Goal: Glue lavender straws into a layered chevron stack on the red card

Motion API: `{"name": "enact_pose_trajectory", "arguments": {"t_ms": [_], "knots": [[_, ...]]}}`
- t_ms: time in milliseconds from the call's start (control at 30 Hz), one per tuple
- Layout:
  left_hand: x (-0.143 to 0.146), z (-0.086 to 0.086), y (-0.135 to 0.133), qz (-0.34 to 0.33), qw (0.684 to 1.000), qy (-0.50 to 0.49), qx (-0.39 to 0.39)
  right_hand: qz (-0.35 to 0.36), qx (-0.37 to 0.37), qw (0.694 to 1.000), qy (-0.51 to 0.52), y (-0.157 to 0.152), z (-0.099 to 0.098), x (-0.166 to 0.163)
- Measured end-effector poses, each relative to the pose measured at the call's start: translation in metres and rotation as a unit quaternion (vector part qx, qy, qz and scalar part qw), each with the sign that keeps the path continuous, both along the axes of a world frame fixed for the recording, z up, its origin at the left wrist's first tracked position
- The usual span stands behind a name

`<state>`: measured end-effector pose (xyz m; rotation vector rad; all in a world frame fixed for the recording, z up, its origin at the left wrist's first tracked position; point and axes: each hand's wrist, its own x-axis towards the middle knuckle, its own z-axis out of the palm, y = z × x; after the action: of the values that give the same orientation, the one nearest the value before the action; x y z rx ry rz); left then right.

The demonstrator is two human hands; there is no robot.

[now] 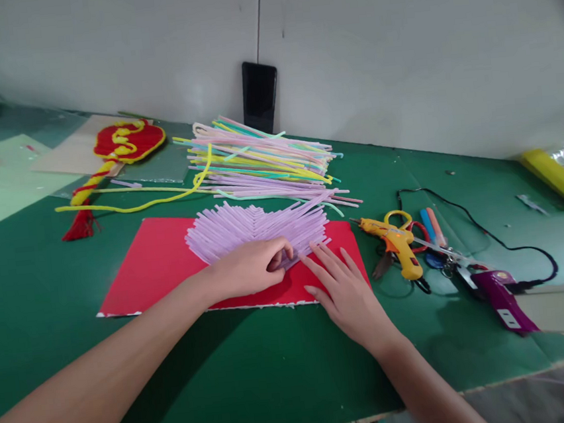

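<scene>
On a red board lies a fan-shaped layer of purple pipe cleaners, set side by side in slanting rows that meet at a middle seam. My left hand rests over the layer's lower edge, fingers curled and pressed down on a purple pipe cleaner there; its fingertips are partly hidden. To the right, my right hand is spread flat on the board, holding nothing. Its fingertips touch the ends of the purple pipe cleaners at the lower right.
Behind the board lies a pile of coloured pipe cleaners. A phone leans on the wall. A red and yellow fan lies left. To the right are a yellow glue gun, scissors, a cord and a purple power strip.
</scene>
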<state>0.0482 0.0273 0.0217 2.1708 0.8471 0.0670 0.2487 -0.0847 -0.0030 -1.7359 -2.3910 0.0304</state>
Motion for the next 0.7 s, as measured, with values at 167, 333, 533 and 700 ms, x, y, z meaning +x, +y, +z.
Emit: {"name": "enact_pose_trajectory", "arguments": {"t_ms": [167,333,533,700], "knots": [[-0.0003,0.0000,0.0003,-0.003,1.000,-0.002,-0.005,-0.002,0.003,1.000,0.012,-0.0005,0.0009,0.0002],[0.0004,0.0012,0.0011,-0.005,1.000,-0.009,-0.010,-0.042,0.036,0.998,0.037,0.0005,-0.0045,0.0017],[0.0005,0.0032,0.0007,-0.003,1.000,-0.001,-0.012,-0.040,0.022,0.999,0.025,0.0027,-0.0069,0.0018],[-0.0003,0.0011,0.0006,-0.005,1.000,-0.003,0.003,-0.041,0.021,0.999,0.023,0.0027,-0.0042,0.0009]]}}
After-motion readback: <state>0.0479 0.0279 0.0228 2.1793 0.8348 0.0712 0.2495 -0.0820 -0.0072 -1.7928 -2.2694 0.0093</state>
